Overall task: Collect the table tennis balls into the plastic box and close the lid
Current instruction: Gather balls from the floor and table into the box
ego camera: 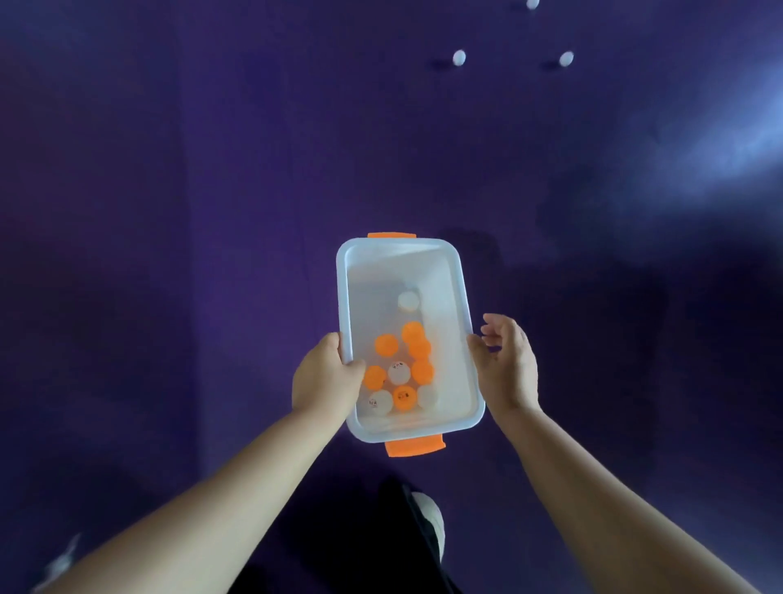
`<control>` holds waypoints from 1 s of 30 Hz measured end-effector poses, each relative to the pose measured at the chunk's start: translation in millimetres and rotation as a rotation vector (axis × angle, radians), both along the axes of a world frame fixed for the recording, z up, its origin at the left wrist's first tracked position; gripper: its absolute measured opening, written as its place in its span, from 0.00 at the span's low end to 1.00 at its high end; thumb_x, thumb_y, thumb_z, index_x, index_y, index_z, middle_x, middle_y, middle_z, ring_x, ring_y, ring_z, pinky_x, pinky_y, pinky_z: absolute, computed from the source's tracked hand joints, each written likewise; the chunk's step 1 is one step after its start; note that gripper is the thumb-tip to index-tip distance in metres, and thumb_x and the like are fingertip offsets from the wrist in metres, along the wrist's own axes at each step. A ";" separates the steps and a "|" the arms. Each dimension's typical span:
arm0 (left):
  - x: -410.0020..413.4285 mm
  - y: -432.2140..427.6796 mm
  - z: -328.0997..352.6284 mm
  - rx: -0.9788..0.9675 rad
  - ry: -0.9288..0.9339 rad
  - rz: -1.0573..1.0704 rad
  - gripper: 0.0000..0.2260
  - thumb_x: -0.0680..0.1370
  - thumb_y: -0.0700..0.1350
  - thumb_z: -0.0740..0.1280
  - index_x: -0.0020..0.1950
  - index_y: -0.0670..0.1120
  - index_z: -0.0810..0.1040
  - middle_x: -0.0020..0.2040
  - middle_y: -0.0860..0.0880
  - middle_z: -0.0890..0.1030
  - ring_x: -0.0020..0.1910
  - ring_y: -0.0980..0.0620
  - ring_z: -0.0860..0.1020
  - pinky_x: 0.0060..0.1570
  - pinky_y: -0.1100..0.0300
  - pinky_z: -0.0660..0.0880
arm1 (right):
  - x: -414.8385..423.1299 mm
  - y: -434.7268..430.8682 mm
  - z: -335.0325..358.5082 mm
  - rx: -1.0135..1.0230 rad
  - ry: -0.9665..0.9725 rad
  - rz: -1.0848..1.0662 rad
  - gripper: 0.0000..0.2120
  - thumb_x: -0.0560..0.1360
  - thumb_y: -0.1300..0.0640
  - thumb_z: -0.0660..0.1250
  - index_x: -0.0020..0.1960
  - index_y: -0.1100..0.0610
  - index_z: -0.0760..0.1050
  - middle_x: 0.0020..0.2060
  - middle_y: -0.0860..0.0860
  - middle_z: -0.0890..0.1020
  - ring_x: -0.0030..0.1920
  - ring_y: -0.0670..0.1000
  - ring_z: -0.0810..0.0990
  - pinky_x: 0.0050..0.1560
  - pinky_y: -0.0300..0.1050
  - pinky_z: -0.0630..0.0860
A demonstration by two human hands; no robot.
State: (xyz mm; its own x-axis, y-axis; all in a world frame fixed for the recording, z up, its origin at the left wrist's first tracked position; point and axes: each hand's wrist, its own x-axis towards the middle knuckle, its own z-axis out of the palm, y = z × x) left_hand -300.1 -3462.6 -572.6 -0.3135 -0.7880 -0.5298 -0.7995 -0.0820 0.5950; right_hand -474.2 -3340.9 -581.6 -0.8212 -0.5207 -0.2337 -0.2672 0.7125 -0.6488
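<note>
Head view: translucent plastic box (449, 280), open-topped, orange clips (414, 447) at both short ends, held over purple floor (169, 212). Left hand (324, 377) gripping left rim, thumb inside; right hand (506, 364) slack-fingered, thumb at right rim. Inside: six orange balls (386, 344), four white balls (399, 372). Far ahead on floor: three stray balls (459, 58), white.

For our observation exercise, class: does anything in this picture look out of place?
Yes. Three white balls lie on the purple surface, far beyond the plastic box, while the other balls sit inside it. The box has no lid on.
</note>
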 end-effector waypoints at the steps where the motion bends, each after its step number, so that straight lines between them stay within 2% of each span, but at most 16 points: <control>1: -2.9 0.4 25.3 0.002 -0.001 -0.007 0.03 0.74 0.42 0.64 0.43 0.48 0.71 0.36 0.53 0.75 0.36 0.49 0.74 0.28 0.60 0.64 | -1.5 2.3 23.7 0.015 -0.015 0.002 0.15 0.76 0.55 0.66 0.62 0.52 0.72 0.53 0.46 0.78 0.48 0.44 0.76 0.47 0.40 0.71; 3: -12.0 -0.9 78.5 0.003 -0.005 -0.024 0.03 0.74 0.42 0.64 0.43 0.48 0.71 0.36 0.54 0.74 0.35 0.50 0.73 0.28 0.60 0.64 | -7.4 3.6 73.9 0.037 -0.037 0.015 0.15 0.76 0.54 0.65 0.62 0.52 0.72 0.53 0.46 0.78 0.47 0.45 0.76 0.47 0.40 0.70; 6: -30.8 -4.4 160.5 -0.005 -0.020 -0.043 0.04 0.74 0.43 0.64 0.42 0.49 0.70 0.35 0.54 0.74 0.33 0.52 0.72 0.27 0.60 0.64 | -22.2 3.4 156.5 0.081 -0.079 0.042 0.15 0.77 0.52 0.64 0.62 0.51 0.71 0.50 0.45 0.78 0.47 0.47 0.77 0.47 0.46 0.74; 9: -50.5 -6.3 239.5 -0.006 -0.028 -0.049 0.01 0.74 0.43 0.64 0.44 0.47 0.72 0.36 0.53 0.75 0.35 0.50 0.74 0.29 0.59 0.67 | -39.4 4.9 240.2 0.109 -0.162 0.070 0.12 0.77 0.51 0.63 0.60 0.50 0.70 0.46 0.44 0.79 0.46 0.49 0.79 0.46 0.51 0.77; 12: -63.5 -6.0 309.7 0.027 -0.019 -0.026 0.06 0.73 0.43 0.64 0.49 0.47 0.74 0.41 0.51 0.79 0.40 0.48 0.78 0.33 0.58 0.71 | -55.8 7.7 312.2 0.165 -0.189 0.119 0.10 0.77 0.51 0.63 0.56 0.53 0.71 0.43 0.45 0.79 0.45 0.51 0.78 0.45 0.50 0.76; 15: -65.9 -9.4 360.3 0.067 0.023 0.029 0.08 0.73 0.43 0.64 0.51 0.46 0.75 0.41 0.50 0.79 0.41 0.48 0.79 0.37 0.56 0.73 | -68.8 1.3 365.0 0.205 -0.182 0.168 0.08 0.75 0.53 0.65 0.50 0.56 0.72 0.38 0.46 0.78 0.41 0.51 0.77 0.41 0.48 0.74; 18: -57.7 -21.3 392.7 0.091 0.070 0.096 0.08 0.72 0.43 0.65 0.51 0.46 0.76 0.43 0.50 0.80 0.42 0.47 0.79 0.39 0.54 0.75 | -73.7 -22.1 401.6 0.219 -0.168 0.238 0.05 0.73 0.54 0.65 0.44 0.55 0.72 0.35 0.47 0.76 0.35 0.48 0.73 0.34 0.45 0.71; 20: -48.6 -35.3 407.0 0.084 0.084 0.140 0.08 0.72 0.43 0.65 0.50 0.44 0.76 0.43 0.49 0.80 0.42 0.47 0.79 0.39 0.54 0.74 | -71.3 -45.9 416.7 0.221 -0.159 0.275 0.05 0.72 0.54 0.64 0.42 0.55 0.72 0.35 0.48 0.76 0.35 0.49 0.73 0.35 0.45 0.70; 26: -15.3 -103.4 429.3 0.041 0.092 0.255 0.08 0.71 0.43 0.65 0.48 0.42 0.75 0.38 0.50 0.77 0.34 0.50 0.73 0.34 0.57 0.68 | -45.4 -136.1 440.4 0.224 -0.156 0.357 0.04 0.71 0.55 0.64 0.44 0.56 0.73 0.39 0.51 0.79 0.38 0.52 0.77 0.37 0.48 0.74; 30: -2.9 -165.3 441.0 0.019 0.075 0.241 0.09 0.71 0.43 0.66 0.48 0.41 0.74 0.40 0.48 0.78 0.35 0.51 0.73 0.33 0.58 0.68 | -32.3 -194.7 452.7 0.228 -0.148 0.360 0.06 0.72 0.55 0.64 0.45 0.57 0.74 0.39 0.51 0.79 0.38 0.53 0.77 0.36 0.47 0.73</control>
State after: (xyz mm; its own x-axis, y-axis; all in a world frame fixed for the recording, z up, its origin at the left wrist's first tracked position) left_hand -303.1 -3627.9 -131.6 -0.1569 -0.8347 -0.5279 -0.7090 -0.2769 0.6486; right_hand -506.5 -3535.5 -128.9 -0.5462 -0.6885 -0.4771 -0.4404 0.7205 -0.5356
